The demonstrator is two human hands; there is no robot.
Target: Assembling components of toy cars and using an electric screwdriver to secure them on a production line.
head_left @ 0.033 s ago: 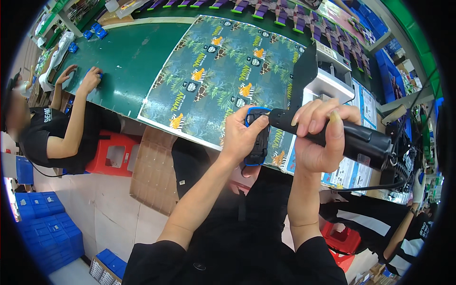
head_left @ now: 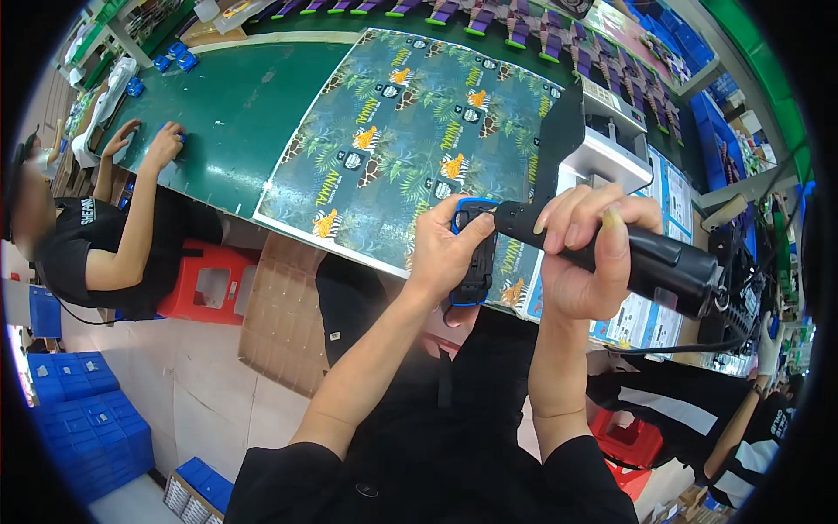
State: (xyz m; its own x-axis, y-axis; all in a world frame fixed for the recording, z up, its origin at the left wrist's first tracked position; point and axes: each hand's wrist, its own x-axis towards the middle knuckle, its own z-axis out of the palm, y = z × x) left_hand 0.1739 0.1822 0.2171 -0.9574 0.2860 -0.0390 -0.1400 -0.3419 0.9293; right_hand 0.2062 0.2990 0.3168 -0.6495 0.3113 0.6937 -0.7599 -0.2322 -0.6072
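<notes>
My left hand grips a blue-and-black toy car, its black underside facing up, at the front edge of the bench. My right hand is wrapped around a black electric screwdriver, held almost level. The tool's nose meets the car's upper end beside my left thumb; its tip is hidden there. Beneath the car lies a sheet printed with animals and leaves. Just beyond my right hand stands a silver and black device.
At left, a co-worker's hand rests on the green bench; small blue toy cars lie farther back. Purple-and-green parts line the far side. A cable trails at right. Red stools and blue crates stand below.
The rear end of the screwdriver has dipped slightly. The co-worker's hand at left has shifted a little. My left hand and the toy car have stayed in place.
</notes>
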